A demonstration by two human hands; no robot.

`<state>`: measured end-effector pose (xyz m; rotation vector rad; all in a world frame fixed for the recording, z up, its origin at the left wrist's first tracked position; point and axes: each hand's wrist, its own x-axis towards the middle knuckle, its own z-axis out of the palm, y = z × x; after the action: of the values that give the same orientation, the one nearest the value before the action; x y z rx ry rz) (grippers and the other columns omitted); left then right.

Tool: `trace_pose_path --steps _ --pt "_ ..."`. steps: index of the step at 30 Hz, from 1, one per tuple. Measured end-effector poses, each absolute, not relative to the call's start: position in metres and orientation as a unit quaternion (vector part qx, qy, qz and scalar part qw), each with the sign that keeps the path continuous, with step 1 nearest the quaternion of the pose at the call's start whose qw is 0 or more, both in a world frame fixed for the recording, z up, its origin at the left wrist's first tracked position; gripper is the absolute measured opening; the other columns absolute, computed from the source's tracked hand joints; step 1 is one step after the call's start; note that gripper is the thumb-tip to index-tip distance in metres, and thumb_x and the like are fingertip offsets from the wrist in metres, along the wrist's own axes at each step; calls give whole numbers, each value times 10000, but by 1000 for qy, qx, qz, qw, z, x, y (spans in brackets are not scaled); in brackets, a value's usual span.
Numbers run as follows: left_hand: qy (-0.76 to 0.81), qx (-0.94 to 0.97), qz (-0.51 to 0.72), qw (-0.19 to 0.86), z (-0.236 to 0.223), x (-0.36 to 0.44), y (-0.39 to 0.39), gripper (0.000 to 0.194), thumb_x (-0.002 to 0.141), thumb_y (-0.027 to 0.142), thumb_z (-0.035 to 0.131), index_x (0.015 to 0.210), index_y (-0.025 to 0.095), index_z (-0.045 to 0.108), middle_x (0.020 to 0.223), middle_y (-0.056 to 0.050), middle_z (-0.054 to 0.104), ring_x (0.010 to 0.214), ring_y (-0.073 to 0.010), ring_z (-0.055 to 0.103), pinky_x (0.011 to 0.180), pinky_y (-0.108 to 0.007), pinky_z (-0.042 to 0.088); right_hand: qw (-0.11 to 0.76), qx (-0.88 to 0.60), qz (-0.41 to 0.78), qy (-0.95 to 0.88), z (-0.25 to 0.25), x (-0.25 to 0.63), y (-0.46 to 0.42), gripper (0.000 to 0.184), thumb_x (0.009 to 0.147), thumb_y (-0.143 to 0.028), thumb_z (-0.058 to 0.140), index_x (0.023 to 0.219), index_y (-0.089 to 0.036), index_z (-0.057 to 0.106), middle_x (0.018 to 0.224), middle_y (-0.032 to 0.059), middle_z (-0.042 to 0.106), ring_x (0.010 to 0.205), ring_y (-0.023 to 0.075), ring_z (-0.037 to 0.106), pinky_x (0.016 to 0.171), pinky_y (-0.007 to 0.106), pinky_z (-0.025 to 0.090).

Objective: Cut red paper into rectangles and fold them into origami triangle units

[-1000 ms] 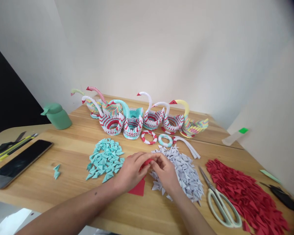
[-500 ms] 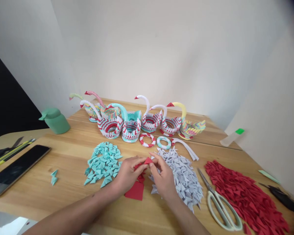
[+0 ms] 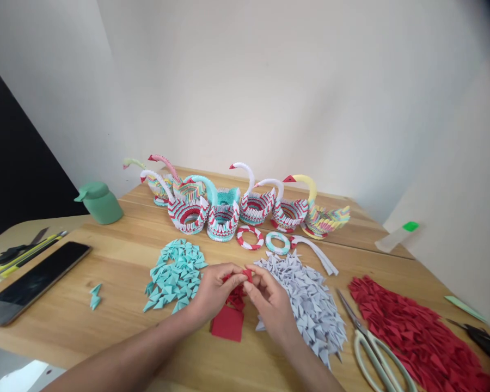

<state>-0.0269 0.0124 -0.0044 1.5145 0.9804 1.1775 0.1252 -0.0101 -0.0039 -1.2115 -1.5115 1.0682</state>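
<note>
Between both hands is a small folded red paper piece [image 3: 248, 275], largely covered by fingers. My left hand [image 3: 217, 287] pinches it from the left, and my right hand [image 3: 269, 296] closes on it from the right. Just under the hands lie a flat red paper sheet [image 3: 227, 325] and a few folded red pieces [image 3: 236, 297], partly hidden. A pile of teal folded paper triangles [image 3: 175, 272] spreads beside my left hand. Pale grey-lilac folded triangles [image 3: 310, 305] are heaped beside and partly behind my right hand.
Several paper swans [image 3: 224, 220] stand at the back, with two paper rings [image 3: 250, 238] and a white swan neck [image 3: 316, 251] in front. Scissors [image 3: 369, 343] and red triangles [image 3: 416, 332] lie right. A phone [image 3: 36, 280] and green jug [image 3: 101, 202] are left.
The red piece showed as a flat triangle before; now it looks narrower, with my fingers closed tighter around it. The whole view has shifted slightly, moving the scene right.
</note>
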Motion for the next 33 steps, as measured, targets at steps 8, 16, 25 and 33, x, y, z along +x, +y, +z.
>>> trace_pose_path --steps 8,16,25,33 --pt "385 561 471 562 1 -27 14 195 758 296 611 684 116 611 643 -11 584 599 -107 503 590 -208 398 443 -491 396 -637 -4 128 -11 333 815 -305 614 1130 -197 607 705 -26 548 661 138 543 651 248 447" --pt "389 588 389 593 5 -31 15 189 725 281 604 642 115 572 590 -1 555 544 -94 484 544 -200 381 445 -473 503 -571 6 137 -3 245 809 -412 630 827 -173 682 741 26 656 691 156 584 649 249 461" --pt "404 658 431 467 6 -30 7 188 822 245 513 676 134 557 609 7 567 562 -93 483 556 -197 372 444 -472 488 -584 5 134 -4 265 814 -426 633 797 -162 636 654 6 614 608 132 535 575 234 422" --pt "336 518 415 668 -3 -28 16 310 720 413 659 721 120 557 632 -22 620 520 -90 536 554 -220 427 455 -446 502 -585 7 133 -4 232 828 -402 619 763 -179 609 664 11 644 643 162 603 634 270 463"
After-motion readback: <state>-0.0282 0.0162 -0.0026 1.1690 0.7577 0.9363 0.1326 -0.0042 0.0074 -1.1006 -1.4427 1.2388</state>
